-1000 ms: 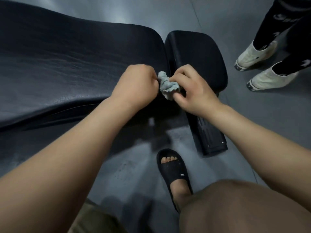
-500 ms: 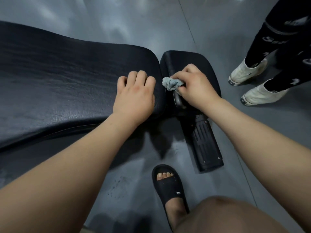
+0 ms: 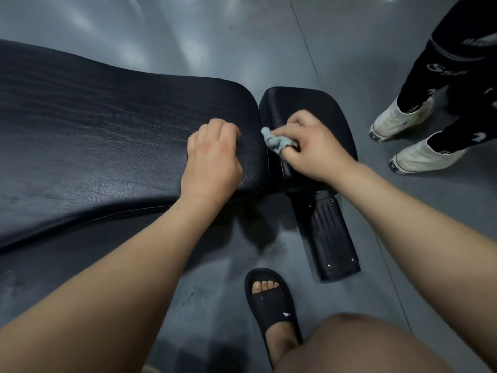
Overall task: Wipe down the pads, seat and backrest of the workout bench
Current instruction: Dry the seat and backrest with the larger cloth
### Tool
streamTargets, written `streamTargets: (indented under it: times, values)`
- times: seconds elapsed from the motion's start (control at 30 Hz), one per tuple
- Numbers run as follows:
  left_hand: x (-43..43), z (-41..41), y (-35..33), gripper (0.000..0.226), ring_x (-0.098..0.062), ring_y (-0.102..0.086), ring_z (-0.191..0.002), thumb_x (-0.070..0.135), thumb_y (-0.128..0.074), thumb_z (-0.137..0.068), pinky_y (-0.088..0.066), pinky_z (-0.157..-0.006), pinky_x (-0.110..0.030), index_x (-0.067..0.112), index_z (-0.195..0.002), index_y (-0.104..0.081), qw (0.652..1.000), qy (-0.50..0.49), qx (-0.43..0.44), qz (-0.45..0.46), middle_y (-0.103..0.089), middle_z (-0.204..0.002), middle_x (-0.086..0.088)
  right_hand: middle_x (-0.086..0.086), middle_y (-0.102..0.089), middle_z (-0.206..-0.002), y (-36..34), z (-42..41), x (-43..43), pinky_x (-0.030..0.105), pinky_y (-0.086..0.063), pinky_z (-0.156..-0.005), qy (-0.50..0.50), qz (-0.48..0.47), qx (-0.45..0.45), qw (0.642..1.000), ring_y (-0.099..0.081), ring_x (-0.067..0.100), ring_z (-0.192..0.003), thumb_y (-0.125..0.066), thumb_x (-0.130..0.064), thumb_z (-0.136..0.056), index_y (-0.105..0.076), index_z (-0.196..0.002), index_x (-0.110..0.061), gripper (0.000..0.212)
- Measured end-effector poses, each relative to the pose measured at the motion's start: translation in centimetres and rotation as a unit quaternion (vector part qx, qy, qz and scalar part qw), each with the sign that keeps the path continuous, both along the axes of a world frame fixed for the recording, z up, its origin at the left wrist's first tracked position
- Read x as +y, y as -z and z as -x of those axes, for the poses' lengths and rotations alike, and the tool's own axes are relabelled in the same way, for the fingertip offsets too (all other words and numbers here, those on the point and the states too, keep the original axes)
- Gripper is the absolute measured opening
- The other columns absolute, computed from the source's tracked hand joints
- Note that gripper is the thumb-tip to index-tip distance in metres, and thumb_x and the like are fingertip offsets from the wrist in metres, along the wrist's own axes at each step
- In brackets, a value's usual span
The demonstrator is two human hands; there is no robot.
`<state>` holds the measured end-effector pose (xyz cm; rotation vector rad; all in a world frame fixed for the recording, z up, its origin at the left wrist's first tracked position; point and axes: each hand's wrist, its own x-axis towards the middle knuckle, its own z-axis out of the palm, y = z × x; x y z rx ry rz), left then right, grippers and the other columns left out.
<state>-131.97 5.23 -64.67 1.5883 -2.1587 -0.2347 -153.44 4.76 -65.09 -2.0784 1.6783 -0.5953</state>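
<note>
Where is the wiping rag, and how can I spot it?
Find the big black bench pad stretching across the left. At its right end sits a smaller black pad, where the right hand grips a crumpled cloth. It is the only pale blue-grey, soft thing among the black pads.

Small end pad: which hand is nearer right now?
Right. The right hand presses the grey cloth onto the small end pad; the left hand rests on the long pad beside it.
</note>
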Motion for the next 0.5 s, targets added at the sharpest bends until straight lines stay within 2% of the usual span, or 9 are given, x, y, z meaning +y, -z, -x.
streamTargets:
  times: [0.1, 0.17, 0.23, 0.3, 0.4, 0.5]
  values:
    - [0.1, -0.1, -0.5, 0.040, -0.032, -0.054, -0.096, -0.002, -0.036, -0.076, -0.047, -0.087, -0.047, 0.006, -0.106, -0.061, 0.995, -0.022, 0.093, -0.008, -0.057, -0.108, -0.012, -0.004, -0.052, -0.102, 0.0, -0.4, 1.5, 0.003, -0.035, -0.082, 0.056, -0.006, -0.052, 0.997, -0.053, 0.005, -0.091, -0.062, -0.015, -0.087, -0.073, -0.113, -0.027, 0.031]
    - [0.1, -0.1, -0.5, 0.038, -0.030, -0.053, -0.095, -0.006, -0.039, -0.077, -0.047, -0.086, -0.046, 0.006, -0.106, -0.061, 0.994, -0.025, 0.102, -0.005, -0.056, -0.106, -0.012, -0.002, -0.053, -0.103, 0.0, -1.5, 1.3, 0.002, -0.035, -0.082, 0.069, 0.020, -0.070, 0.995, -0.054, 0.006, -0.092, -0.060, -0.013, -0.087, -0.071, -0.119, -0.027, 0.038]
    - [0.1, -0.1, -0.4, 0.034, -0.029, -0.053, -0.094, -0.006, -0.041, -0.078, -0.046, -0.085, -0.043, 0.005, -0.104, -0.061, 0.995, -0.023, 0.101, -0.005, -0.056, -0.104, -0.011, 0.002, -0.054, -0.105, 0.3, -3.2, 1.6, 0.002, -0.036, -0.083, 0.033, 0.033, -0.072, 0.996, -0.055, 0.008, -0.093, -0.061, -0.011, -0.085, -0.070, -0.124, -0.024, 0.042]
    - [0.1, -0.1, -0.4, 0.030, -0.028, -0.053, -0.093, -0.004, -0.043, -0.080, -0.045, -0.082, -0.040, 0.005, -0.102, -0.060, 0.995, -0.020, 0.096, -0.009, -0.056, -0.104, -0.011, 0.004, -0.054, -0.105, 0.7, -4.5, 2.8, 0.010, -0.042, -0.082, -0.015, 0.047, -0.060, 0.997, -0.056, 0.013, -0.091, -0.062, -0.011, -0.084, -0.071, -0.124, -0.018, 0.042]
    - [0.1, -0.4, -0.8, 0.031, -0.025, -0.055, -0.093, -0.006, -0.042, -0.080, -0.047, -0.078, -0.038, 0.006, -0.101, -0.060, 0.994, -0.017, 0.109, -0.026, -0.056, -0.105, -0.009, 0.007, -0.053, -0.104, 0.7, -4.7, 5.4, 0.030, -0.050, -0.074, -0.087, 0.071, -0.045, 0.993, -0.054, 0.016, -0.086, -0.058, -0.013, -0.081, -0.071, -0.123, -0.011, 0.044]
    - [-0.1, -1.6, -2.0, 0.031, -0.024, -0.056, -0.096, -0.007, -0.041, -0.082, -0.047, -0.079, -0.035, 0.008, -0.100, -0.061, 0.993, -0.017, 0.113, -0.034, -0.057, -0.105, -0.007, 0.007, -0.051, -0.100, 0.4, -4.4, 4.8, 0.038, -0.051, -0.062, -0.125, 0.069, -0.013, 0.990, -0.045, 0.012, -0.080, -0.060, -0.002, -0.078, -0.071, -0.123, -0.014, 0.047]
